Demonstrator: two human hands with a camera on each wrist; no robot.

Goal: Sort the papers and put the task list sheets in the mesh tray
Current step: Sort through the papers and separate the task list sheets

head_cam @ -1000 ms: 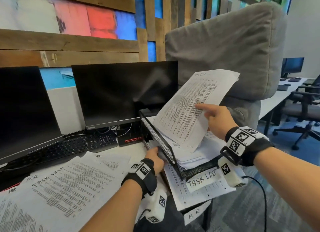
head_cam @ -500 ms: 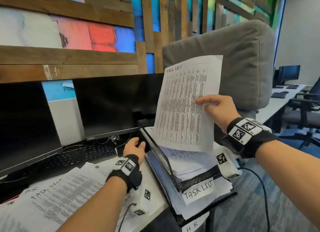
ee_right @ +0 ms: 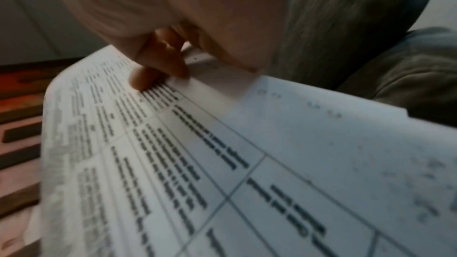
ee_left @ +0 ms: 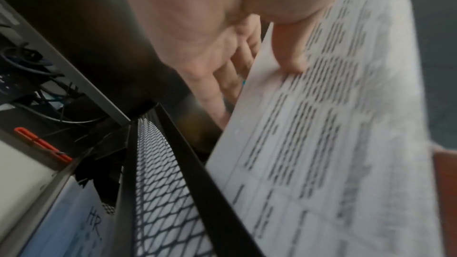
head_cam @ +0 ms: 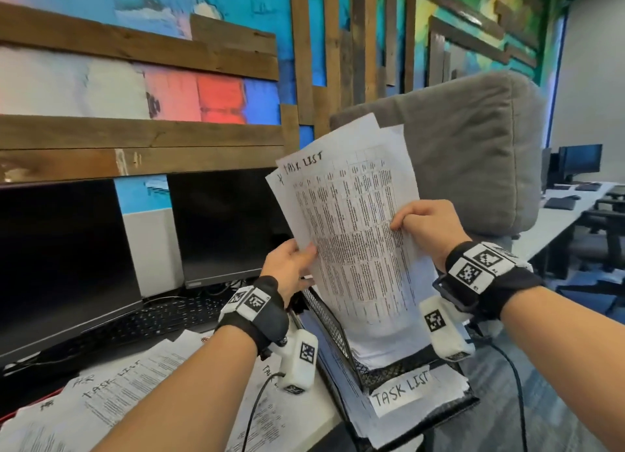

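Head view: both hands hold a sheaf of task list sheets upright. The left hand pinches its left edge, thumb on the printed face and fingers behind; the right hand pinches the right edge, fingers curled onto the front. Directly below the grips, the sheets' lower ends reach into the mesh tray, labelled "TASK LIST". Left of the left wrist, loose papers lie on the desk.

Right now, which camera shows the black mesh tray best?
The head view: the black mesh tray shows its side, front and TASK LIST label. The left wrist view shows only its mesh side wall, close and blurred; the right wrist view shows none.
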